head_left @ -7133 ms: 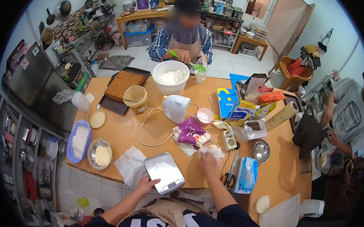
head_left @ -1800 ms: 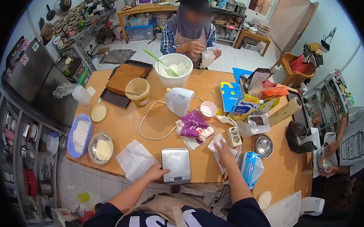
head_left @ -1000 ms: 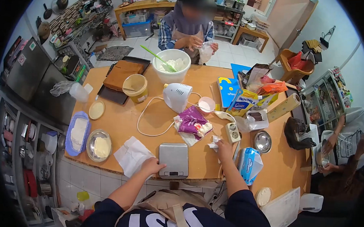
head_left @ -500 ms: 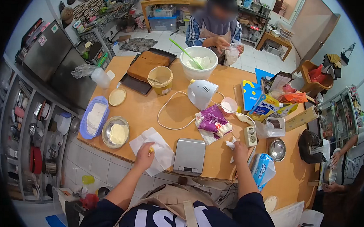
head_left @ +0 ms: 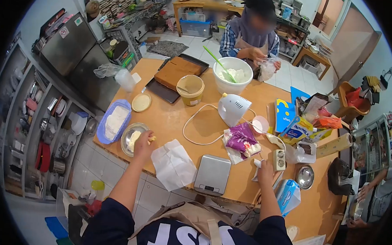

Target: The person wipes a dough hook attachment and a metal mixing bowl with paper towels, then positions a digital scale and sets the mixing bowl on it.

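Note:
My left hand (head_left: 143,145) is at the right rim of a metal bowl (head_left: 125,151), its fingers closed on a small yellow lump (head_left: 151,139). Pale yellow, soft-looking stuff (head_left: 134,136) lies in the bowl, partly hidden by the hand. Just right of it, a creased sheet of white paper (head_left: 173,165) overhangs the table's front edge. My right hand (head_left: 266,173) is closed around a crumpled white tissue (head_left: 257,163), near the white socket strip (head_left: 279,159). Between my hands sits a silver kitchen scale (head_left: 213,173).
A purple tub (head_left: 126,105) of white powder stands left of the bowl. Further back are a brown cake slab (head_left: 178,72), a yellow bucket (head_left: 189,96), a white mixing bowl (head_left: 232,87) and a hand mixer (head_left: 234,109) with its cord. Across the table, a person (head_left: 252,41) handles a clear bag.
My left hand has moved left from the white paper to the metal bowl, still holding the yellow lump. The view has shifted, moving the scene right. My right hand keeps hold of the tissue.

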Action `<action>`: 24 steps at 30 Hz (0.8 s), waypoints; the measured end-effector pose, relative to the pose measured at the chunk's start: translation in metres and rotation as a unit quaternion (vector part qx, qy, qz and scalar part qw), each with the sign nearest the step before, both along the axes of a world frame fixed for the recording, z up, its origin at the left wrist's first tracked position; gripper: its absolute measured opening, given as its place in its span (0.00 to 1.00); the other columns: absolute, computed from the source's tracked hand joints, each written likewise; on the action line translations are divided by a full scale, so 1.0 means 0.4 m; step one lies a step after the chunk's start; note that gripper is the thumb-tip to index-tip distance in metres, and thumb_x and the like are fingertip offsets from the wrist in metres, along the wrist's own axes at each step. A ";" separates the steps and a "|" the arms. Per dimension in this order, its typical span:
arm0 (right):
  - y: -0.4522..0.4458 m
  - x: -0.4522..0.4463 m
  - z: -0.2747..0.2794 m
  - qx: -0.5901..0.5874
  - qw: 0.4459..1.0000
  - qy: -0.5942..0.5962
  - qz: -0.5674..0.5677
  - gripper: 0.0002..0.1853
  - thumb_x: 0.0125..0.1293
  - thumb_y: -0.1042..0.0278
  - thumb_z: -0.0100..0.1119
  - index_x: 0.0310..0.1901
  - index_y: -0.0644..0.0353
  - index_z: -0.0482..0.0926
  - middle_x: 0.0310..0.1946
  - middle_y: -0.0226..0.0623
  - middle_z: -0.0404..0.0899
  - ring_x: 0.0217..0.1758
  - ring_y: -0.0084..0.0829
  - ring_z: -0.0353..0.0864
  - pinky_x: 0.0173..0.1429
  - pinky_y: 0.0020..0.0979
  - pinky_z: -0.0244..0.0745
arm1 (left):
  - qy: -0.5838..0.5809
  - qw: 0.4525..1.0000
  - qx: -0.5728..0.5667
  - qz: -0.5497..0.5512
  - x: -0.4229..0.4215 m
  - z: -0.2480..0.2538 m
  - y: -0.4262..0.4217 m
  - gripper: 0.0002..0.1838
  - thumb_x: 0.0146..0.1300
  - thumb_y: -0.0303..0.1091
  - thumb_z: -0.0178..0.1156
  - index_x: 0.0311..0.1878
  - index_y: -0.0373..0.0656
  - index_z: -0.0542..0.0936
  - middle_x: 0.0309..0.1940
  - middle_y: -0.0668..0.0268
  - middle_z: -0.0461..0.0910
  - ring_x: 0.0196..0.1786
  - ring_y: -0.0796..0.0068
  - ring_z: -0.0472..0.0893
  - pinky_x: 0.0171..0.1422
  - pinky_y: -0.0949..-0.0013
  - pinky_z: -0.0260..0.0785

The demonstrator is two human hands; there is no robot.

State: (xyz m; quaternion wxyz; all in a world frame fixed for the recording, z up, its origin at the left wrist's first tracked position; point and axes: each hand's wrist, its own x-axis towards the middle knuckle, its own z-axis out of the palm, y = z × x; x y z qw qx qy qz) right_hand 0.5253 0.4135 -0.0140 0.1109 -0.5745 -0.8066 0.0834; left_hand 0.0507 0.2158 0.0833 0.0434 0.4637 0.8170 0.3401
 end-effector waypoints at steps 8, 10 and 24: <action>0.003 0.006 -0.073 0.052 0.998 0.042 0.005 0.10 0.51 0.80 0.47 0.37 0.62 0.71 0.38 0.48 0.71 0.40 0.50 0.70 0.45 0.45 0.66 | 0.020 0.999 -0.036 0.014 -0.058 -0.015 -0.084 0.21 0.48 0.20 0.61 0.49 0.42 0.73 0.46 0.57 0.72 0.48 0.58 0.74 0.50 0.63 0.68; 0.001 0.004 -0.070 0.060 0.997 0.043 0.005 0.09 0.52 0.79 0.47 0.37 0.62 0.71 0.38 0.48 0.71 0.40 0.50 0.70 0.45 0.45 0.66 | -0.015 1.000 -0.021 -0.006 -0.019 0.003 -0.066 0.24 0.48 0.20 0.61 0.51 0.43 0.71 0.49 0.56 0.69 0.50 0.56 0.73 0.51 0.61 0.68; 0.029 0.072 -0.081 -0.256 0.763 0.557 -0.208 0.18 0.60 0.78 0.42 0.52 0.57 0.68 0.33 0.32 0.72 0.32 0.25 0.74 0.31 0.28 0.72 | 0.025 0.978 -0.131 -0.158 0.054 -0.122 0.167 0.25 0.51 0.21 0.58 0.54 0.45 0.68 0.52 0.57 0.68 0.53 0.52 0.72 0.55 0.59 0.68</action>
